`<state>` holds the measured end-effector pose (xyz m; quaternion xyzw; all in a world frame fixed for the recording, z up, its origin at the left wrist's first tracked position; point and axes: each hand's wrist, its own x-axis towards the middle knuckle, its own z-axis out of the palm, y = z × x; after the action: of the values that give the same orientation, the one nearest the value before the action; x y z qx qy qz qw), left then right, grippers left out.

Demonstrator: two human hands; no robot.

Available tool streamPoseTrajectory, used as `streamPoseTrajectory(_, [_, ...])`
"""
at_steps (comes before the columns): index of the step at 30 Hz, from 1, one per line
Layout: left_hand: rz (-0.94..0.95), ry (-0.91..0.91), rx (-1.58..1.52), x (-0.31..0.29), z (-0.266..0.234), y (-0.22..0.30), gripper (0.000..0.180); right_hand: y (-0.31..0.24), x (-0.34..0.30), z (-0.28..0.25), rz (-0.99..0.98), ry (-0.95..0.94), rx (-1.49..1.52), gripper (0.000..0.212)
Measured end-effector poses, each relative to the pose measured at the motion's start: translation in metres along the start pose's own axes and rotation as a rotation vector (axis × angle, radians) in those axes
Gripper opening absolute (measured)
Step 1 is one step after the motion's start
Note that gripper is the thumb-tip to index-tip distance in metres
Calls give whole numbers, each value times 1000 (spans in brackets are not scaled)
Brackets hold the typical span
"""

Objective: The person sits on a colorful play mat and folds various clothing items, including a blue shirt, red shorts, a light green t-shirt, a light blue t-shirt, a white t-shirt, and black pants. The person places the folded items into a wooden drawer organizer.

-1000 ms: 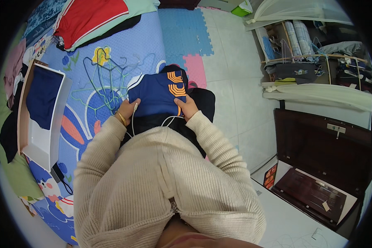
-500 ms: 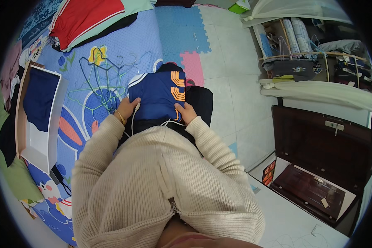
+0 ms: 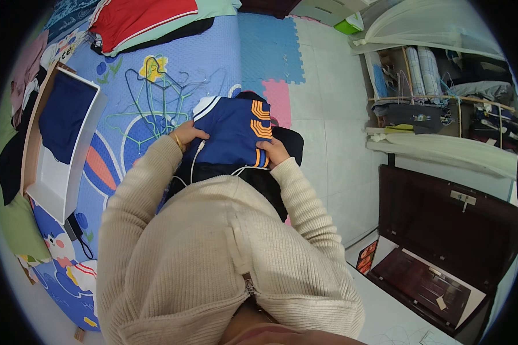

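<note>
navy garment [image 3: 230, 132] is held over the dark-clad lap [image 3: 210, 171], its side edges pinched in the grip of left hand [image 3: 190, 133] and right hand [image 3: 275, 152]. white cable [image 3: 201, 146] at lower left could get snagged; folds could be skewed by uneven pull.

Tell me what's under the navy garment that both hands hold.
Black fabric shows beyond the near and right edges of the navy garment; whatever lies directly beneath is covered.

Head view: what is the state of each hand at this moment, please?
Left hand: closed on the left side of the folded navy garment, thumb on top.
Right hand: closed on its right side, near the orange stripes.
</note>
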<state>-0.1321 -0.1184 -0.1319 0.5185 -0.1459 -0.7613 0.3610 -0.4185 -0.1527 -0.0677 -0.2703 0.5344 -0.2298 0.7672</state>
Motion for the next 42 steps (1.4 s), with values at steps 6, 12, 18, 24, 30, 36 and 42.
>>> streamPoseTrajectory(6, [23, -39, 63, -4, 3, 7, 46, -42, -12, 26, -153, -47, -228, 44])
streamPoseTrajectory(12, [-131, -229, -527, -24, 14, 27, 31, -75, -33, 65, -226, -118, -238, 44])
streamPoseTrajectory(18, [98, -49, -415, -54, 2, 52, 40, -110, -30, 119, -209, -184, -241, 41])
streamPoseTrajectory(24, [917, 414, -352, -185, -64, 126, 53, -131, -1, 243, -302, -529, -176, 44])
streamPoseTrajectory(30, [1189, 776, -325, -260, -177, 150, 41, -136, 26, 356, -421, -745, -286, 46])
streamPoseTrajectory(36, [848, 1211, -249, -217, -366, 61, 47, -81, 53, 297, -147, -643, -547, 39])
streamPoseTrajectory(42, [884, 1183, -307, -212, -348, 68, 46, -67, 68, 204, 6, -365, -443, 25])
